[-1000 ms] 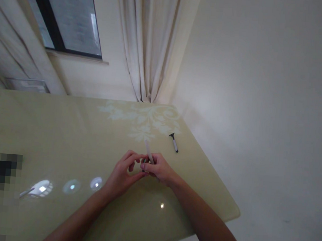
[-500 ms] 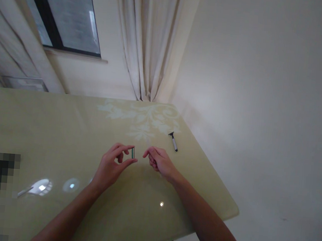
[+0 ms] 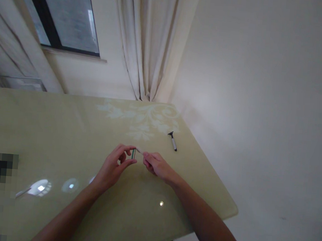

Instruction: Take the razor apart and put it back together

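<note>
Table (image 3: 108, 220) yellow-green, white floral | razor (image 3: 173, 143) grey-black, seemingly

No lettering, label, brand, number or sign is readable on anything in view.

Razor (image 3: 172, 141) blocks beyond right hand (image 3: 157, 166); table (image 3: 51, 134) leftward open.

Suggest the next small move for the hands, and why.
Probably lower the right hand slightly, so the tip of the pale strip faces the middle of the small green piece. The left hand pinches that piece by its ends, leaving its middle uncovered, while the tip sits high, by the left index finger; contact is unclear.
</note>
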Demonstrator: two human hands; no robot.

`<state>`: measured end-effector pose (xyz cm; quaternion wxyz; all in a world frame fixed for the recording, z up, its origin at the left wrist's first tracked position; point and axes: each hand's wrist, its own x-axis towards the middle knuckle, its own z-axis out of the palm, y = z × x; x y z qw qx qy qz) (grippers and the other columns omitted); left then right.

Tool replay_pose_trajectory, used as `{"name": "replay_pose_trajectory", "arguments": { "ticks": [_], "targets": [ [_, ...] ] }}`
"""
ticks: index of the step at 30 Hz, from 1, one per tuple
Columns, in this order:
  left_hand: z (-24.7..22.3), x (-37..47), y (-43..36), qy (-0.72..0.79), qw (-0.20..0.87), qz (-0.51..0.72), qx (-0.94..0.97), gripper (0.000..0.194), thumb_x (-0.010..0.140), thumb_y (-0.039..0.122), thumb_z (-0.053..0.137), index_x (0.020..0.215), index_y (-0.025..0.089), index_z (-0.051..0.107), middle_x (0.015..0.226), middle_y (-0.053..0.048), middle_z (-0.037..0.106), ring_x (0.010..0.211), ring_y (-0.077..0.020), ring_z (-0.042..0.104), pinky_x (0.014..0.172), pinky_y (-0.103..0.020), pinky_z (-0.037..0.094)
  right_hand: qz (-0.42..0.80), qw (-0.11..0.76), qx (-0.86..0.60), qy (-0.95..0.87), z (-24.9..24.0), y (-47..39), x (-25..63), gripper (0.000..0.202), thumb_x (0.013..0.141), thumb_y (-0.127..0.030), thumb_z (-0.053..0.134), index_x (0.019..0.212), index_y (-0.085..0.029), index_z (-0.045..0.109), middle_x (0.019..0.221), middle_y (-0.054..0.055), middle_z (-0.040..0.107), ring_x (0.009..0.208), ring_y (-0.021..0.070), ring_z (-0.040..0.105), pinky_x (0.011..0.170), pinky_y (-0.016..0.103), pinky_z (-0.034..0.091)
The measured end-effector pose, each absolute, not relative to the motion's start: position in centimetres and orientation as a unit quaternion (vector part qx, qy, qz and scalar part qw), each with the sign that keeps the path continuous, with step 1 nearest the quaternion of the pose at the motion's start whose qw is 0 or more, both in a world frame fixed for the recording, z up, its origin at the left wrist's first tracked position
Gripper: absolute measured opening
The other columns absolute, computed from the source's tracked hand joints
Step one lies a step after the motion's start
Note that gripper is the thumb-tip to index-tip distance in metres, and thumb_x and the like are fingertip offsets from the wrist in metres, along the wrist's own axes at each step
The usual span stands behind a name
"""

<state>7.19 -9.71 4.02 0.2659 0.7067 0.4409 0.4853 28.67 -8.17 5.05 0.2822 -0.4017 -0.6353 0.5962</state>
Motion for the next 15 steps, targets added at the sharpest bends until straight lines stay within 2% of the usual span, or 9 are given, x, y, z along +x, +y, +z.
{"name": "replay_pose_trajectory", "arguments": {
  "ticks": [5,11,15],
  "targets": [
    [3.8,7.0,-9.6,0.446,0.265,0.491,0.700,0.030,0.090,0.032,0.073,0.119,0.026,0.072,0.089,0.002,0.059,0.068,-0.0122,0.052,0.064,-0.024,0.046,0.512,0.280,-0.403,-0.705,5.3,-8.1,28.7,0.063,0.101,-0.071,0.041,0.065,-0.020,0.046,0.059,-0.004,0.040,0.056,0.0113,0.036,0.056,0.028,0.028],
    [2.9,6.8,-9.1,0.447,0.270,0.491,0.697,0.031,0.089,0.034,0.075,0.119,0.027,0.072,0.089,0.002,0.058,0.067,-0.0117,0.052,0.064,-0.024,0.047,0.513,0.258,-0.409,-0.709,4.9,-7.4,28.9,0.064,0.102,-0.072,0.035,0.064,-0.021,0.043,0.057,-0.005,0.038,0.055,0.0118,0.034,0.057,0.028,0.028],
    [2.7,7.0,-8.8,0.442,0.273,0.492,0.699,0.029,0.089,0.036,0.074,0.116,0.026,0.073,0.087,0.002,0.058,0.065,-0.0115,0.052,0.061,-0.024,0.046,0.453,0.269,-0.442,-0.726,4.6,-7.1,28.9,0.063,0.103,-0.070,0.035,0.063,-0.021,0.042,0.057,-0.005,0.035,0.057,0.0123,0.033,0.058,0.029,0.026]
  ]
}}
